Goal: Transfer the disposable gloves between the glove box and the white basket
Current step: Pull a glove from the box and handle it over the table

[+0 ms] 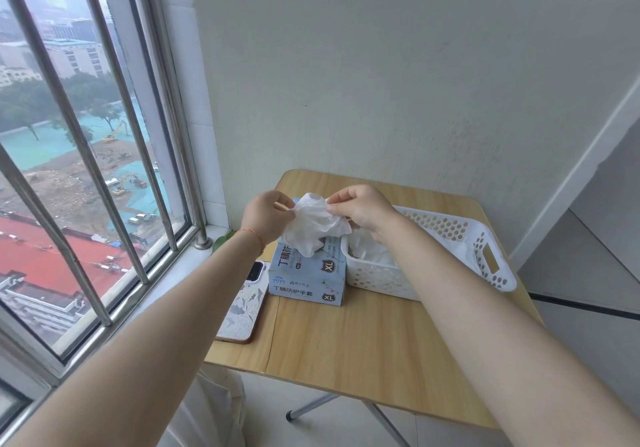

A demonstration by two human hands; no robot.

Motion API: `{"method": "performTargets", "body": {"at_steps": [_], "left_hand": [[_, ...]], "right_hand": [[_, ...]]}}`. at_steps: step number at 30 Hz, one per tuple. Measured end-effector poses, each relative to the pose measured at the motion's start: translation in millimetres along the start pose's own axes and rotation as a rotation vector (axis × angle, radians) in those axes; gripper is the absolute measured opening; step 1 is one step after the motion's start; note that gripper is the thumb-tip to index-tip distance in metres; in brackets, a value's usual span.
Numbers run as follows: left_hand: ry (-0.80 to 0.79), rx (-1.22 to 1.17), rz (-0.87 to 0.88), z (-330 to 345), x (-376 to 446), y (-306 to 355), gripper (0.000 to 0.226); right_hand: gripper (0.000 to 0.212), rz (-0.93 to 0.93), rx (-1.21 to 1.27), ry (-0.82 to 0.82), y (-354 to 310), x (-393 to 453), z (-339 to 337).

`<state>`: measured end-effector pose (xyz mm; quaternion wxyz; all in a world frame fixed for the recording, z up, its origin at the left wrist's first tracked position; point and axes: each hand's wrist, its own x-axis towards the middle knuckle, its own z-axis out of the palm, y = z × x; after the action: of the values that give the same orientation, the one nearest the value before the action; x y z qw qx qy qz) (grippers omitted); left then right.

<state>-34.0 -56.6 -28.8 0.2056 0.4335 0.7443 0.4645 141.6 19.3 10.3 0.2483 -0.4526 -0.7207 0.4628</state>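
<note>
While above glove box [306,275], both hands pinch crumpled white glove [313,228], seemingly one.

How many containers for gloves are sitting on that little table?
2. The blue glove box stands near the table's left edge, and the white basket sits touching its right side, with gloves inside.

Both bare forearms reach forward and converge. The left hand [266,218], a thin red string round its wrist, curls its fingers and pinches white material at its thumb side. The right hand [360,209], palm down, pinches the same material between thumb and fingertips.
</note>
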Motion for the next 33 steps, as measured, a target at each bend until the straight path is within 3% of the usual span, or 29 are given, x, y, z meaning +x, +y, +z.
{"method": "performTargets", "body": {"at_steps": [5, 8, 10, 14, 18, 24, 27, 30, 33], "left_hand": [[-0.001, -0.048, -0.099, -2.9, 3.8, -7.1, 0.020], [0.002, -0.096, -0.109, -5.1, 0.3, -2.9, 0.016], [-0.083, -0.208, -0.095, -5.6, -7.7, 8.5, 0.013], [-0.319, -0.371, -0.056, -2.1, -21.6, 27.6, 0.043], [-0.200, -0.404, -0.094, 0.8, -17.6, 23.9, 0.037], [-0.051, -0.326, -0.124, 5.4, -8.5, 6.0, 0.023], [0.041, -0.035, 0.029, 7.5, -9.0, -1.8, 0.031], [0.099, 0.386, 0.382, 10.5, -12.6, 0.4, 0.038], [-0.015, 0.559, 0.587, 17.5, -15.3, 11.5, 0.026]], "right_hand": [[0.007, 0.008, -0.043, 0.033, -1.3, -3.5, -5.0], [0.015, 0.049, 0.058, 0.045, -0.5, -0.9, -7.5], [0.020, 0.068, 0.098, 0.023, -0.8, -0.4, -5.1], [0.019, 0.046, 0.230, -0.084, -6.7, -5.2, 8.8], [0.022, 0.037, 0.305, -0.178, -7.6, -7.6, 11.1], [0.020, 0.065, 0.271, -0.132, -3.2, -6.0, -1.1], [0.013, 0.108, -0.019, 0.007, 1.8, 0.1, -7.4], [0.021, 0.107, -0.187, 0.071, -0.1, 0.8, -8.8], [0.020, 0.074, -0.164, 0.140, -6.2, 0.9, -5.3]]}}
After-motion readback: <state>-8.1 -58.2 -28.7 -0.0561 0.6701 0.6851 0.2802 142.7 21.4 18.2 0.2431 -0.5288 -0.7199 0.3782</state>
